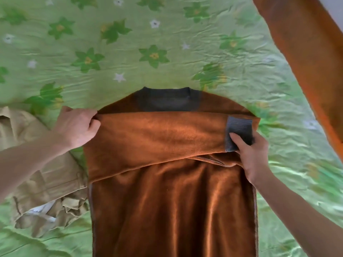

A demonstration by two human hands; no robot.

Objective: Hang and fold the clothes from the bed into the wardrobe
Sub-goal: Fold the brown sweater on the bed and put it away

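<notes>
L hand (78, 127) pinches fuzzy rust sweater (167, 201) fold; R hand (252, 158) grips ribbed grey cuff (238, 130).

A rust-brown fleecy sweater (172, 210) lies flat on the bed, its dark grey neckband (167, 99) pointing away from the wearer and its body running down to the bottom edge of the view. One sleeve (157, 138) is folded straight across the chest from the left side to the right, ending in a ribbed grey cuff (238, 133) at the right edge. A beige garment (46, 182) lies crumpled just beside the sweater's left edge, touching it
</notes>
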